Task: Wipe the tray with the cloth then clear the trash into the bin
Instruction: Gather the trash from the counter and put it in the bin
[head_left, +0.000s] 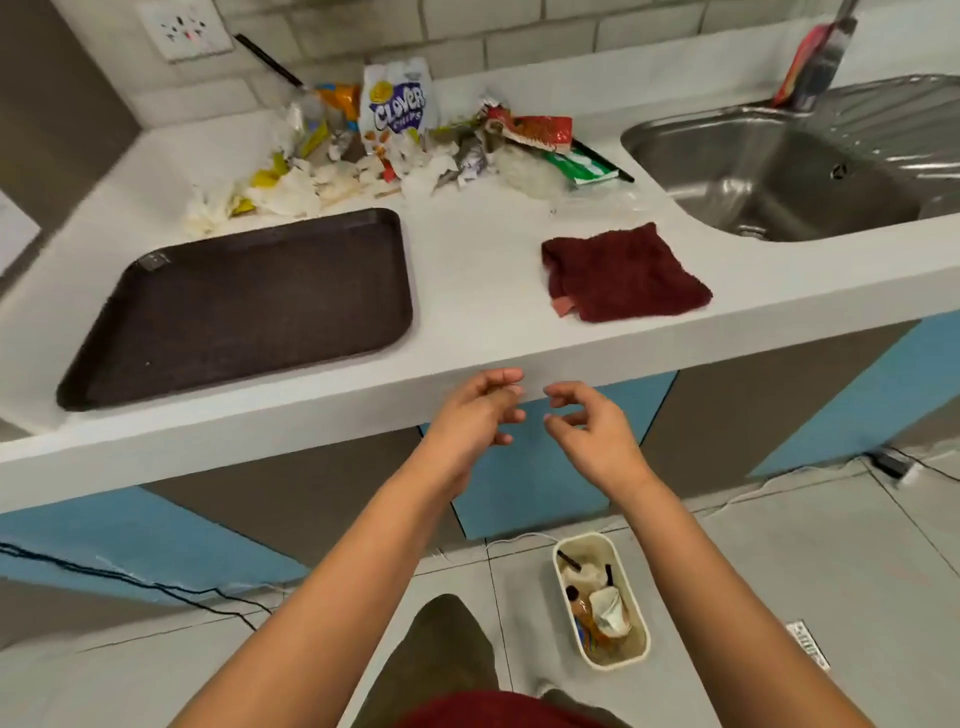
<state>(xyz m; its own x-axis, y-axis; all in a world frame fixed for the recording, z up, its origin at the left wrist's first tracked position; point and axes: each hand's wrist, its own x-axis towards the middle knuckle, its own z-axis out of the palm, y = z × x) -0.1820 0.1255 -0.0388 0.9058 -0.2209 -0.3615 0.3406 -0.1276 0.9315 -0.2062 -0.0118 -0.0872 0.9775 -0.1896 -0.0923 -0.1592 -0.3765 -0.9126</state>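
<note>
Both hands free in front of the counter edge; tray, cloth and trash all lie untouched on top.

White counter (467, 291) spans the view, steel sink (779, 171) set in at right. Dark brown tray (249, 306) lies flat at counter left, near the front edge. Trash pile (395, 150) of wrappers, crumpled tissue and a Clover Chips bag (397, 104) sits behind the tray toward the wall, just beside its far rim. Maroon cloth (623, 273) lies folded between tray and sink, well apart from the tray. Cream bin (641, 631) stands on the floor below, partly filled. Left hand (475, 415) and right hand (592, 431) hover close together, fingers loosely curled and slightly spread, holding nothing, fingertips near but apart.
</note>
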